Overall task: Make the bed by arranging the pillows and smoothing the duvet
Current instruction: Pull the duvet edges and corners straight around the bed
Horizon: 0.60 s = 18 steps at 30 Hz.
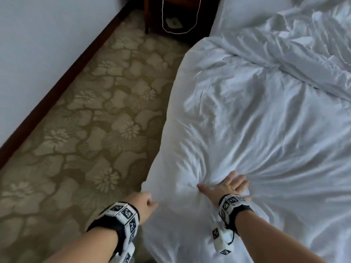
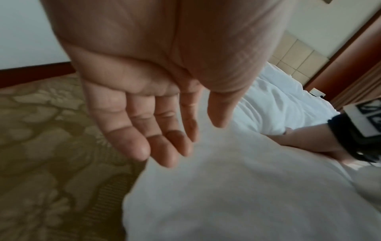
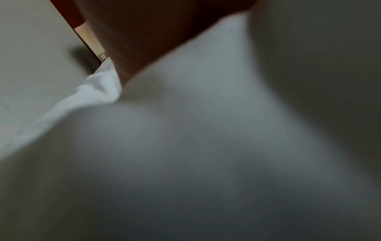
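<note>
Head view: looks steeply down from above, taking in the carpet (image 1: 91, 111), the bed's left edge and the duvet (image 1: 266, 120). Left wrist view: sits close behind the left hand (image 2: 154, 78), facing along its fingers toward carpet and duvet; it shares the right hand (image 1: 230, 186) with the head view. Right wrist view: pressed near the duvet, blurred and dim.

It was a bedroom, likely a hotel room: a bed (image 1: 247, 44) with white duvet (image 1: 266, 120), flowered carpet (image 1: 85, 120), a wooden nightstand (image 1: 152, 8).
</note>
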Each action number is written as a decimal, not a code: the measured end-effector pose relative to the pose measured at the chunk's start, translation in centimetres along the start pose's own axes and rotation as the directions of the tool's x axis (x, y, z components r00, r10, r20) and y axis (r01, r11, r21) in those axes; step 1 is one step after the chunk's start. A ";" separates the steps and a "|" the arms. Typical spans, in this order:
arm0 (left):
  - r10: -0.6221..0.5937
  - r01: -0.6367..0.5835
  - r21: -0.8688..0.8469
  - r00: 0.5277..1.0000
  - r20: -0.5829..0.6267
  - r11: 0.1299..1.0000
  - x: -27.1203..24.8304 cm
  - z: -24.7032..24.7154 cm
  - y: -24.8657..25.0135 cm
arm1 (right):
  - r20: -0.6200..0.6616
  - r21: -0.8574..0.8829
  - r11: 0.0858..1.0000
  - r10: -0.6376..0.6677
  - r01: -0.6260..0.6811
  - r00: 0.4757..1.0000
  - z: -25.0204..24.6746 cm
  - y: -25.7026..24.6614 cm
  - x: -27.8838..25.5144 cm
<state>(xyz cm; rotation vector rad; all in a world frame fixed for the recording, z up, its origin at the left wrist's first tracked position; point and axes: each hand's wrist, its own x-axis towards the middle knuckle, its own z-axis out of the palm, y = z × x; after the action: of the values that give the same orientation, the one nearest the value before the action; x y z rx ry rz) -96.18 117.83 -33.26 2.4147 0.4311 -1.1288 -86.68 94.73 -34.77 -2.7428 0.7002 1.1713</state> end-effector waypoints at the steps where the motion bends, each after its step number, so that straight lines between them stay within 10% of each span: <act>1: 0.000 0.000 0.010 1.000 -0.023 1.000 0.0 -0.9 -1.3 | 0.014 -0.010 1.000 0.007 -0.007 1.000 -0.2 0.0 -0.3; 18: 0.272 -0.262 0.278 0.962 0.004 0.924 9.9 -17.4 8.7 | 0.145 0.018 0.998 0.051 -0.055 0.988 -0.9 -0.4 2.0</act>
<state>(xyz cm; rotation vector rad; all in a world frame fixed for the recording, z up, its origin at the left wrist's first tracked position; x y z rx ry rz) -74.98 120.18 -28.85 2.6332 -0.0546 -1.0851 -84.68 94.06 -35.56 -2.6043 0.7678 1.3481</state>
